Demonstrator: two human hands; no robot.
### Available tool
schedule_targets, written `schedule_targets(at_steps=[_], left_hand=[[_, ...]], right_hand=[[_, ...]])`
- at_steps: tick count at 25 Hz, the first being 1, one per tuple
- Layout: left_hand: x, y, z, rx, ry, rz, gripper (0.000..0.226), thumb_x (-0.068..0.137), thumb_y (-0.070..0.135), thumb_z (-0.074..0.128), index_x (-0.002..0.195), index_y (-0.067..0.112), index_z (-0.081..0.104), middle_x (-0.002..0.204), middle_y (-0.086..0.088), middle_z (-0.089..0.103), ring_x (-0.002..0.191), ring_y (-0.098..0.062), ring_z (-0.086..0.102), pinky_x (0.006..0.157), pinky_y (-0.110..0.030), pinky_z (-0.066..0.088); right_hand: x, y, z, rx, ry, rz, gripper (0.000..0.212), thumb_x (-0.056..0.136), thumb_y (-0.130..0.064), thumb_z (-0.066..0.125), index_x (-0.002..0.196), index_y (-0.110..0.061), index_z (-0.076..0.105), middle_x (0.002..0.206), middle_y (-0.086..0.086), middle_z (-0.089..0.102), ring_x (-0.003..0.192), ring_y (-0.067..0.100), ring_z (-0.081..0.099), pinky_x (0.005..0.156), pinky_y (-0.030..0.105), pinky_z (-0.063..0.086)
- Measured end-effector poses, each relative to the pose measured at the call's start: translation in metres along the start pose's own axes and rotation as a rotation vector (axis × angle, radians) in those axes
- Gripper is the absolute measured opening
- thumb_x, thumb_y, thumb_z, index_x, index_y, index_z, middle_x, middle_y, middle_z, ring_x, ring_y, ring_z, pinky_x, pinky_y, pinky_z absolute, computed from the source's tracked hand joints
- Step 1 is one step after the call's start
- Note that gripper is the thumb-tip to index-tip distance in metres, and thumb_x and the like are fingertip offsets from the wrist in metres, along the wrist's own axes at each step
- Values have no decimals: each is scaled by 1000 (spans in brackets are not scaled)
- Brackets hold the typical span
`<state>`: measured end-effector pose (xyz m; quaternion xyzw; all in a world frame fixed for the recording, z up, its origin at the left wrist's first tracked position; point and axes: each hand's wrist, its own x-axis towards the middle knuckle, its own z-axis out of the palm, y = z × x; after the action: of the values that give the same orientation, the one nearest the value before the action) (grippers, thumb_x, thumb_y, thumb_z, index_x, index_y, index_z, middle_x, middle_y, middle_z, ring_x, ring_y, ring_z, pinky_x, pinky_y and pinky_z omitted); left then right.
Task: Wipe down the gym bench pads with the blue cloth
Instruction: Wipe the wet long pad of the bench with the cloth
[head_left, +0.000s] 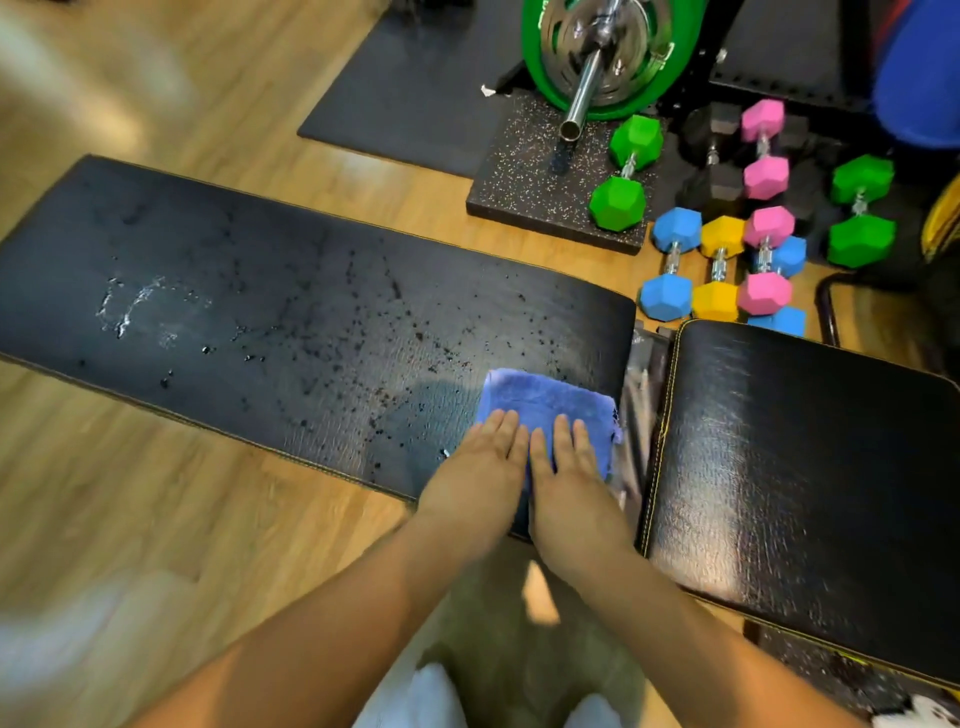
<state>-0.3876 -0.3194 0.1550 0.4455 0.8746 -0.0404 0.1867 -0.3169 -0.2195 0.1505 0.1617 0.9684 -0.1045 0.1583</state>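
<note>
The bench has two black pads: a long pad (291, 312) on the left, speckled with droplets and a wet smear toward its left end, and a shinier seat pad (800, 467) on the right. A folded blue cloth (545, 410) lies flat at the long pad's near right corner.

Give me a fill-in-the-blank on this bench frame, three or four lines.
1. Both hands, left hand and right hand, press flat on the ____ cloth.
2. The cloth lies on the long pad, at the end nearest the ____ pad.
3. Droplets cover the ____ pad.
4. The dumbbell on the speckled mat is ____.

Missing: blue; short; long; green
</note>
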Motion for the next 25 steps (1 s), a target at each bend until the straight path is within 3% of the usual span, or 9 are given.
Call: schedule_targets(at_steps=[2, 4, 11, 15, 18, 21, 25], left_hand=[[10, 1, -3, 1, -4, -6, 58, 99, 14, 26, 150, 2, -1, 159, -17, -2, 148, -29, -2, 121, -37, 3], [22, -1, -7, 4, -7, -10, 58, 99, 14, 26, 150, 2, 0, 159, -17, -1, 148, -28, -2, 121, -36, 3], [69, -8, -15, 60, -19, 11, 57, 99, 13, 25, 149, -2, 2, 158, -21, 1, 147, -32, -3, 121, -39, 4], [97, -9, -40, 100, 62, 16, 56, 98, 11, 26, 148, -4, 4, 158, -22, 5, 147, -33, 1, 121, -37, 1], [113, -13, -61, 112, 114, 41, 50, 97, 12, 33, 144, -3, 26, 151, -17, 29, 141, -30, 22, 116, -30, 11], [139, -16, -78, 2, 87, -19, 33, 92, 14, 45, 123, 4, 53, 130, -14, 44, 122, -27, 37, 99, -30, 30], [140, -12, -82, 35, 17, -61, 37, 93, 17, 45, 129, 10, 52, 139, -14, 41, 133, -27, 30, 105, -31, 31]], right_hand=[[10, 5, -2, 43, -47, -2, 63, 95, -15, 38, 151, -9, 11, 159, 20, -1, 147, 35, -1, 117, 42, 14], [20, 11, -4, 74, -52, 14, 58, 100, -16, 26, 152, -16, 0, 159, 12, -13, 146, 28, -13, 118, 38, 3], [60, 33, -21, 137, -39, -11, 58, 100, -10, 25, 152, -19, 0, 160, 7, -13, 146, 22, -17, 118, 33, -2], [85, 45, -32, 152, -13, -23, 58, 100, -10, 24, 152, -19, -1, 160, 5, -13, 146, 21, -16, 119, 33, -2], [113, 54, -44, 150, -29, -23, 61, 99, -7, 27, 152, -20, 2, 160, 5, -11, 147, 21, -13, 119, 34, 2], [135, 62, -57, 155, -65, -59, 63, 97, -6, 32, 153, -20, 5, 160, 8, -10, 147, 24, -10, 119, 37, 5], [125, 67, -51, 177, -48, -65, 67, 93, -2, 37, 152, -21, 13, 161, 6, -2, 148, 25, -3, 119, 39, 8]])
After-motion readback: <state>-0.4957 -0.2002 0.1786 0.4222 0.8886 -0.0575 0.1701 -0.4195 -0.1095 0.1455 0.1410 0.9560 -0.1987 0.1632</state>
